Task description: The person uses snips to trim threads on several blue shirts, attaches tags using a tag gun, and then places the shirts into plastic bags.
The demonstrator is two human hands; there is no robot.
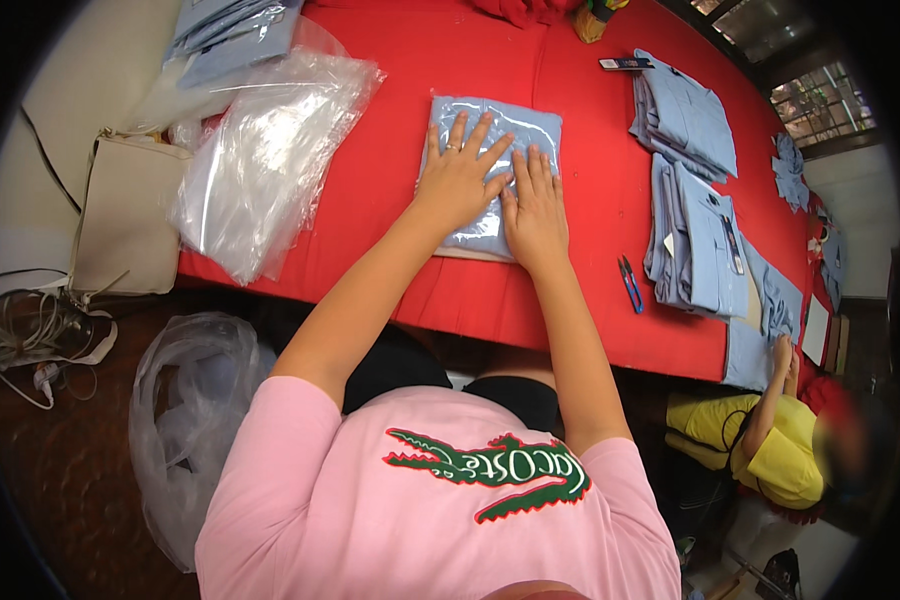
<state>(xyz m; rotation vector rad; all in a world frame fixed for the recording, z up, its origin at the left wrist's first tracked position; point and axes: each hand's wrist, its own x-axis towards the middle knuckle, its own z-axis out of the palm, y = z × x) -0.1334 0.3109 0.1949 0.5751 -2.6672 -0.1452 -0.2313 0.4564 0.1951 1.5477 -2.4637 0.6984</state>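
A folded light-blue garment in a clear plastic bag [480, 232] lies flat on the red-covered table [370, 270]. Both of my palms press down on it. My left hand [458, 180] rests on its upper left part with the fingers spread, and a ring shows on one finger. Beside it, my right hand [536, 215] lies along the right side of the bag, fingers stretched out. The thumbs and fingertips of the two hands come close together near the middle. Neither hand grips anything.
To the left lies a pile of clear plastic bags [270, 165], below bagged blue garments [235, 40]. On the right are stacks of folded blue shirts [685, 115] and small thread snippers [630, 284]. A person in yellow [785, 450] handles blue cloth at the far right.
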